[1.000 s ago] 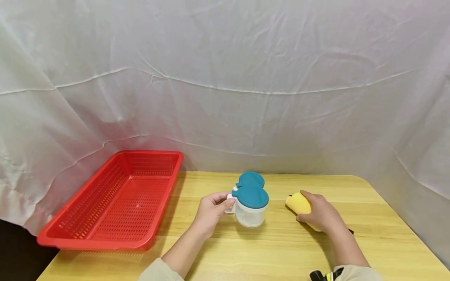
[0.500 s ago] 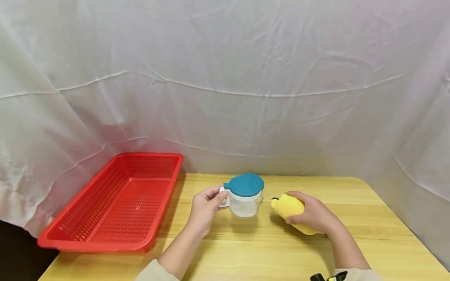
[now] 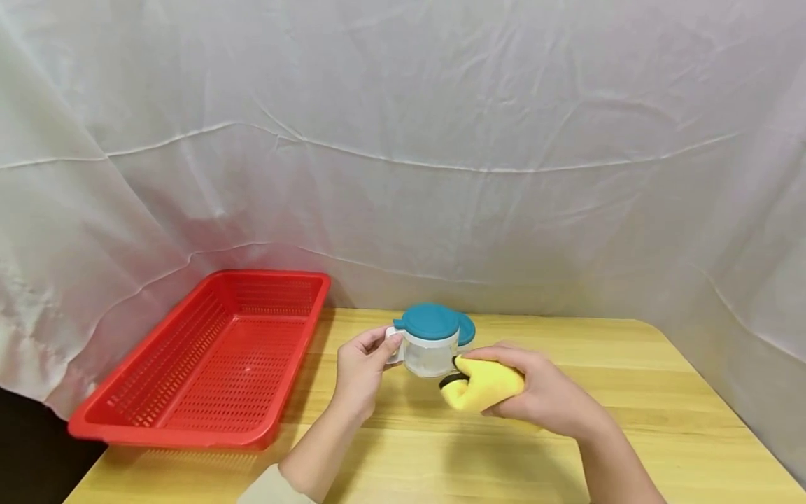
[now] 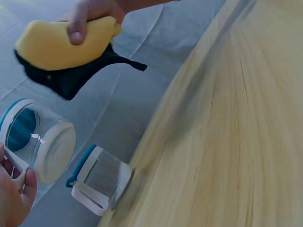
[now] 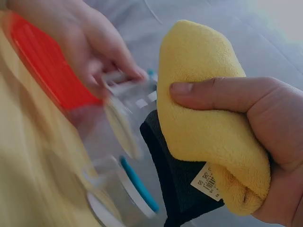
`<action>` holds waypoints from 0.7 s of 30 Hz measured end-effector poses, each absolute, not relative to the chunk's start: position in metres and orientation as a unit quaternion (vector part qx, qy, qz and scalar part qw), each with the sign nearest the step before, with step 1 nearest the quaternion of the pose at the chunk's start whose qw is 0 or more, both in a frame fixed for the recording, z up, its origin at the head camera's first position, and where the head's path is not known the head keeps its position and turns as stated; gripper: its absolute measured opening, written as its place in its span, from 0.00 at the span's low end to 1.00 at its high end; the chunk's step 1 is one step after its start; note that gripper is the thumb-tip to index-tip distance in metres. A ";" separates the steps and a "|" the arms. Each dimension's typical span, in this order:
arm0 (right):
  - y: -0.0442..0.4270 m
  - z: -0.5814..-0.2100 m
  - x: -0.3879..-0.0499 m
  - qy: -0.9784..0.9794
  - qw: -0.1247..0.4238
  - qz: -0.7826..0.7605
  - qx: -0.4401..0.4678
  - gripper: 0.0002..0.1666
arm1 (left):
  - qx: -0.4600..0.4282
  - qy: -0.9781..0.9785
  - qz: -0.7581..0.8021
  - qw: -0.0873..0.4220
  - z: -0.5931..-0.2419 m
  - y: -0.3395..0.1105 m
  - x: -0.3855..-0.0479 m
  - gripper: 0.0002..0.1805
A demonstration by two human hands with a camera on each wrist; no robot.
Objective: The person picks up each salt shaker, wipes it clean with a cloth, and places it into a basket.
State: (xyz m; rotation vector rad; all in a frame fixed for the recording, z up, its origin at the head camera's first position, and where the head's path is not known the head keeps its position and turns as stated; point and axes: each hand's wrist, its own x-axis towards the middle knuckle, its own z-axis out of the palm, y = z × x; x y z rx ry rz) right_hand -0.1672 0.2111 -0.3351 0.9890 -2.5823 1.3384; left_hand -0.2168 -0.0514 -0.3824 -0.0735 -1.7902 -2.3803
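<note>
My left hand (image 3: 365,371) pinches the white handle of a clear jar (image 3: 429,355) with a teal lid, raised off the table. Behind it a second teal-lidded jar (image 4: 103,178) stands on the tabletop, partly hidden in the head view. My right hand (image 3: 544,392) grips a folded yellow cloth (image 3: 488,385) just right of the raised jar, also in the air. In the right wrist view the thumb lies across the cloth, and a dark side (image 5: 182,175) with a small white tag (image 5: 207,182) hangs below. Whether cloth and jar touch is hard to tell.
A red perforated plastic basket (image 3: 277,413) stands at the left of the wooden table (image 3: 403,462). A pale fabric curtain (image 3: 403,210) hangs behind the table and along both sides.
The right hand has lifted the yellow cloth from the table and carried it left to the jar. The left hand has raised the jar and moved it slightly left.
</note>
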 end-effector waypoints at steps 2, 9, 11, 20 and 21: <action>0.200 -0.334 -0.164 -0.842 0.015 0.439 0.313 0.38 | -0.022 -0.600 -0.795 0.089 -0.381 -0.050 -0.215 0.16; 0.171 -0.339 -0.161 -0.830 -0.057 0.503 0.233 0.35 | -0.018 -0.596 -0.795 0.111 -0.376 -0.046 -0.209 0.15; 0.168 -0.341 -0.161 -0.829 -0.061 0.517 0.204 0.35 | -0.017 -0.599 -0.791 0.123 -0.376 -0.045 -0.208 0.14; 0.166 -0.345 -0.164 -0.825 -0.038 0.546 0.138 0.30 | -0.026 -0.605 -0.781 0.152 -0.374 -0.044 -0.205 0.14; 0.166 -0.345 -0.164 -0.823 -0.033 0.551 0.134 0.29 | -0.025 -0.604 -0.782 0.153 -0.374 -0.044 -0.205 0.14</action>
